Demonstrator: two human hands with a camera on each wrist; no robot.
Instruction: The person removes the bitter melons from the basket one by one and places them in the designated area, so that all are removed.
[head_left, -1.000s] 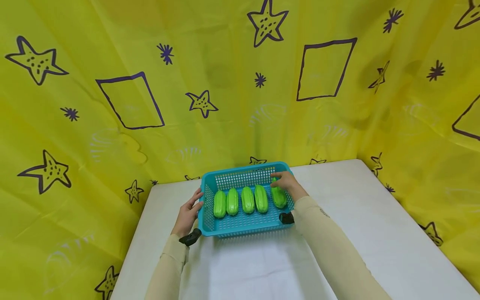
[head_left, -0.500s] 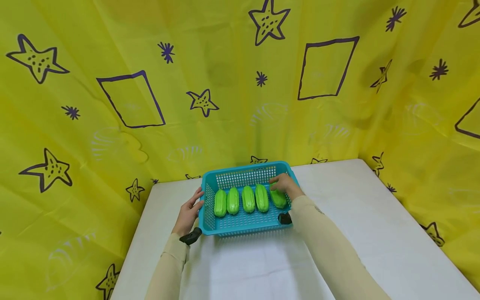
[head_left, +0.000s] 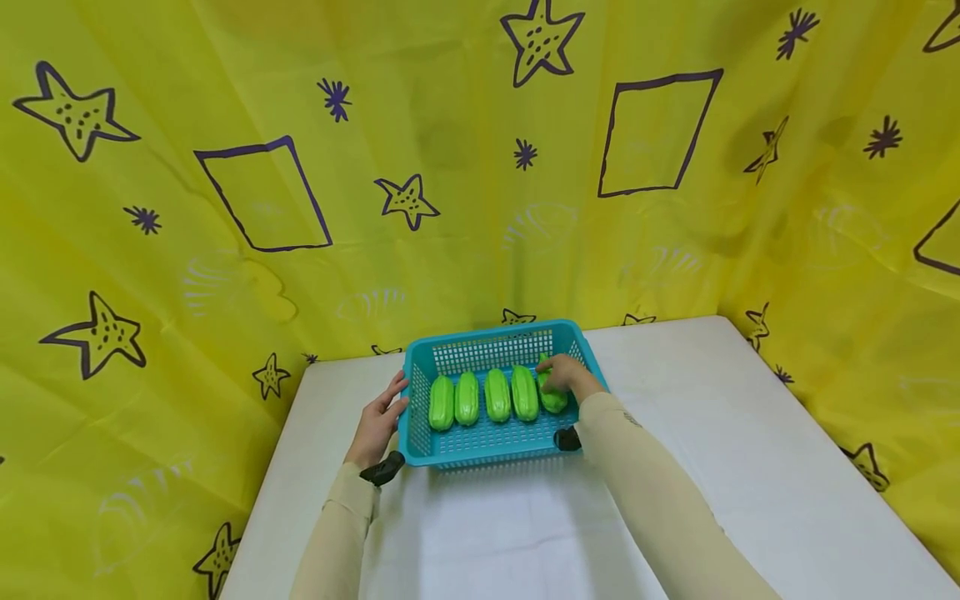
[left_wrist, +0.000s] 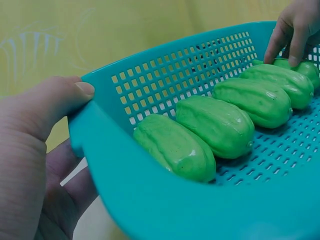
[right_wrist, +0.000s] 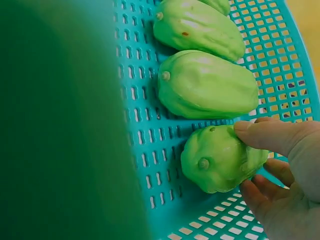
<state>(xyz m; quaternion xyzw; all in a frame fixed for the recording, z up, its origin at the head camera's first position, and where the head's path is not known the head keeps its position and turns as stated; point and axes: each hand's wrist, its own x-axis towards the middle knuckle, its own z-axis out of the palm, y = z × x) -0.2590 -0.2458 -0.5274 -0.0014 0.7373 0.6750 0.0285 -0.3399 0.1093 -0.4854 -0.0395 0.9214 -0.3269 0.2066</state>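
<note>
Right hand (head_left: pixel 564 375) pinches the rightmost green vegetable (right_wrist: pixel 212 160) between thumb and fingers, at the right end inside the teal basket (head_left: pixel 487 456). Vs 1 s ago: it's shifted left, gap to its neighbour narrower. Other four green vegetables (head_left: pixel 497 396) unchanged, side by side. Left hand (head_left: pixel 373 427) still grips the basket's left rim.

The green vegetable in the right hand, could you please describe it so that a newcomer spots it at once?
On the white table is a turquoise basket with a row of five green vegetables. Follow that row, as the head view shows it, to the right-end vegetable. It is the only one gripped by the right hand; no hand touches its four neighbours.
</note>
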